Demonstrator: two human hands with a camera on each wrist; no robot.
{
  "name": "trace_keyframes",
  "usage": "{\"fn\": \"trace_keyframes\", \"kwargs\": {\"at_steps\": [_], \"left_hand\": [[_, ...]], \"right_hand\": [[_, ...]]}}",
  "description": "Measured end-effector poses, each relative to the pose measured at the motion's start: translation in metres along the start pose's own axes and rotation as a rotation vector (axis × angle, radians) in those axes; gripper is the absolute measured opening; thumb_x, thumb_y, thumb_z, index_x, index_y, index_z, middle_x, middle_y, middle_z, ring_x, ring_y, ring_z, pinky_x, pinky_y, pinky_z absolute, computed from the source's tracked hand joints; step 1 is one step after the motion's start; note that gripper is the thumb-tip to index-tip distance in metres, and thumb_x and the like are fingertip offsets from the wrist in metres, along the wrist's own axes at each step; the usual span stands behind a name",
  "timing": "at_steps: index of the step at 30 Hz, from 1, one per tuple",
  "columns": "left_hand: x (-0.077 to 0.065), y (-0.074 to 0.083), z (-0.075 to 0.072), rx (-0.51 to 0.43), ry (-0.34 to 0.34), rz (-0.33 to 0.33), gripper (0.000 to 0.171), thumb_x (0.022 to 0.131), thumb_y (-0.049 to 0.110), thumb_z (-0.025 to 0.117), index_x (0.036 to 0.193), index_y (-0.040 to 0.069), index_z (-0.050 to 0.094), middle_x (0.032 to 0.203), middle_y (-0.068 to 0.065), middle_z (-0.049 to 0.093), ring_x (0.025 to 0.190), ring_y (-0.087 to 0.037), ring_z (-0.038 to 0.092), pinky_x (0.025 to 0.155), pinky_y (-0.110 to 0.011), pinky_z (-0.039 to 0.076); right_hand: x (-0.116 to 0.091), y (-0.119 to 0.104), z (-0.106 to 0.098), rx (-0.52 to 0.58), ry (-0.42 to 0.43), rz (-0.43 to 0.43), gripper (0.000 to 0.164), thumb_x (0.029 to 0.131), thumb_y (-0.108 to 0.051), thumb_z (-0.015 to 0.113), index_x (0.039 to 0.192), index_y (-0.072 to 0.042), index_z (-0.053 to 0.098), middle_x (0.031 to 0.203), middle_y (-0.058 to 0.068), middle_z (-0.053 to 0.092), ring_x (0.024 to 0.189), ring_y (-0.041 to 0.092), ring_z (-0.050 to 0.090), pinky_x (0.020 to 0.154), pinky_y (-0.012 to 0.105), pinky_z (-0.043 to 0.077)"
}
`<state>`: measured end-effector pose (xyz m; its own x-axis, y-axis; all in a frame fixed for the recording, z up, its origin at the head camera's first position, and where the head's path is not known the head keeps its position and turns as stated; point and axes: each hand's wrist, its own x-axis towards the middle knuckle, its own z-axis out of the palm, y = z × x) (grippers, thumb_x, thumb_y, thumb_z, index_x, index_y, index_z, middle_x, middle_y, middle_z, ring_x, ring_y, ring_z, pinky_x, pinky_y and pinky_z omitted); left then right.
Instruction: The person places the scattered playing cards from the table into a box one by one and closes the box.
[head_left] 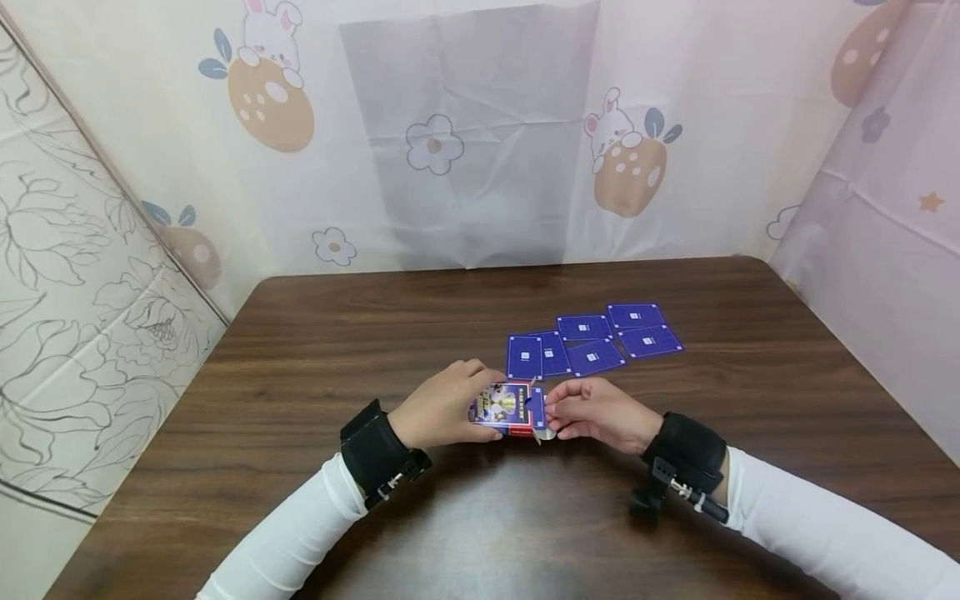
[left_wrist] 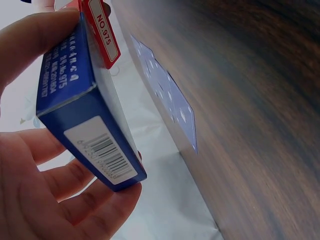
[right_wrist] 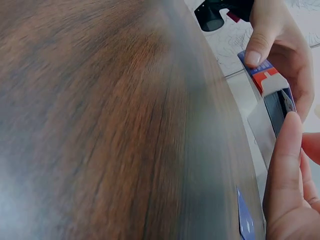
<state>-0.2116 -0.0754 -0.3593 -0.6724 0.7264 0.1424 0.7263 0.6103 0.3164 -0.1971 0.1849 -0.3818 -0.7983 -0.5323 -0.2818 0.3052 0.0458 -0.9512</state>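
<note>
My left hand (head_left: 448, 406) grips a blue-and-red card box (head_left: 504, 403) just above the table. In the left wrist view, the box's end with a barcode label (left_wrist: 101, 150) faces the camera, thumb on one side and fingers on the other. The box's right end is open, its white flap (right_wrist: 260, 125) folded out. At that mouth my right hand (head_left: 596, 414) pinches a blue card (head_left: 538, 408) that sticks partly out. Dark card edges (right_wrist: 274, 114) show inside the box in the right wrist view. How many cards are inside is hidden.
Several blue cards (head_left: 594, 357) lie face down, partly overlapping, behind the hands on the brown wooden table (head_left: 337, 333). A curtain with rabbit prints (head_left: 465, 200) hangs at the table's back edge. Black straps (head_left: 686, 450) with cameras wrap both wrists.
</note>
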Motion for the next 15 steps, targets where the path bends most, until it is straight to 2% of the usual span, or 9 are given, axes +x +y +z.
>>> {"fn": "trace_keyframes", "kwargs": {"at_steps": [10,15], "left_hand": [[0.002,0.001,0.002,-0.002,-0.001,0.013,0.068,0.072,0.040,0.080,0.128,0.008,0.056,0.111,-0.005,0.058,0.092,-0.014,0.050,0.078,-0.028,0.046],[0.001,0.001,0.002,-0.011,-0.003,0.007,0.068,0.072,0.040,0.080,0.128,0.009,0.055,0.110,-0.005,0.058,0.093,-0.014,0.050,0.078,-0.029,0.046]], "right_hand": [[0.005,-0.001,0.006,0.016,-0.021,-0.002,0.020,0.094,-0.007,0.052,0.109,0.007,0.053,0.093,0.008,0.064,0.079,0.012,0.061,0.074,0.026,0.053],[0.003,-0.006,-0.005,-0.079,-0.008,-0.004,0.031,0.092,-0.007,0.056,0.115,0.013,0.052,0.096,0.010,0.065,0.083,0.016,0.062,0.074,0.029,0.053]]}}
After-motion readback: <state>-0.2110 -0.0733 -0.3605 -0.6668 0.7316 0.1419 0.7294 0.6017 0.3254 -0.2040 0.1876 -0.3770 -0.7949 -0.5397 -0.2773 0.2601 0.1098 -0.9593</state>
